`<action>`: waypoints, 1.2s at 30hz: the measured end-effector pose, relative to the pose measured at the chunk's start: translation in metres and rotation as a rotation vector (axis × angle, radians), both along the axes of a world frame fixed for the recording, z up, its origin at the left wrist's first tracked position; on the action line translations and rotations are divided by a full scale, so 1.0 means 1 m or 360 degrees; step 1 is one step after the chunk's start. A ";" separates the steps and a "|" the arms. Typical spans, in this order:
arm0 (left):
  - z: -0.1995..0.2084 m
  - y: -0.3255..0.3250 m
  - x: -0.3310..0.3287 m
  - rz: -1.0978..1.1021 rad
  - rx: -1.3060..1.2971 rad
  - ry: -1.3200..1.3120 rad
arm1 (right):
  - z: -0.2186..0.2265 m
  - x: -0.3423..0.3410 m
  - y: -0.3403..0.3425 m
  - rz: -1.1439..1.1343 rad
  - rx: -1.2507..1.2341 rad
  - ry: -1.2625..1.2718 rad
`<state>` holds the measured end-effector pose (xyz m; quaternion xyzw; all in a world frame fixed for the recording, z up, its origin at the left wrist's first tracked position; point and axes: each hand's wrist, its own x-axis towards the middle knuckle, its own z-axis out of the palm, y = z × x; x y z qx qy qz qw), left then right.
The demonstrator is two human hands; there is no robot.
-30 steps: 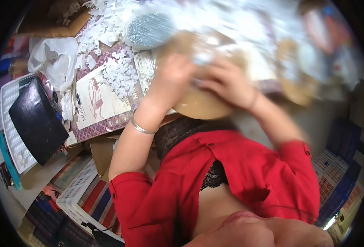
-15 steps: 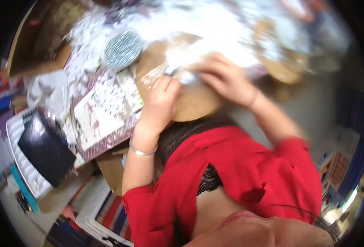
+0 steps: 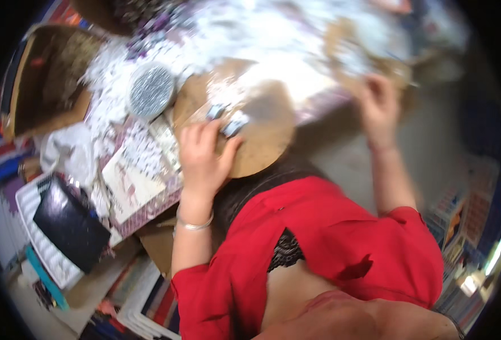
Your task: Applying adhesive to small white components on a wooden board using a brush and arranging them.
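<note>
A round brown board [image 3: 270,139] rests at the table's front edge, with a heap of small white bits [image 3: 225,90] on it. On the board lie two small bluish-dark and white pieces, one piece [image 3: 235,124] nearer me and a smaller piece [image 3: 215,111] beyond it. My left hand [image 3: 202,156] lies over the board's left side, thumb and fingers spread, the tips close by these pieces. Whether they touch is too blurred to tell. Away to the right, my right hand [image 3: 380,110] is raised beside a brown container [image 3: 400,73], its bent fingers smeared by motion.
A round tin [image 3: 151,90] of silvery bits stands left of the board. White scraps [image 3: 109,73] cover much of the table. Farther left are a cardboard box [image 3: 21,107], a plastic bag [image 3: 63,147] and a white basket [image 3: 52,249] with a black pouch [image 3: 72,224].
My right hand has left the board and moved right to the brown container. My left hand's fingers have spread, uncovering the small pieces. The whole view has shifted slightly.
</note>
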<state>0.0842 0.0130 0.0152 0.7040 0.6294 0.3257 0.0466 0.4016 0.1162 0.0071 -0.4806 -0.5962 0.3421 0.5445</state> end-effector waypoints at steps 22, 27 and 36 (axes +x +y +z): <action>-0.005 0.003 0.012 0.0106 0.0075 -0.0225 | -0.006 -0.126 0.026 0.1150 0.0415 -0.0703; 0.014 0.054 0.036 0.0048 -0.0040 -0.0374 | -0.017 -0.126 0.029 0.1117 0.0587 -0.0835; 0.000 0.061 0.036 0.0117 -0.0411 -0.0564 | -0.022 -0.126 0.024 0.1108 0.0661 -0.0778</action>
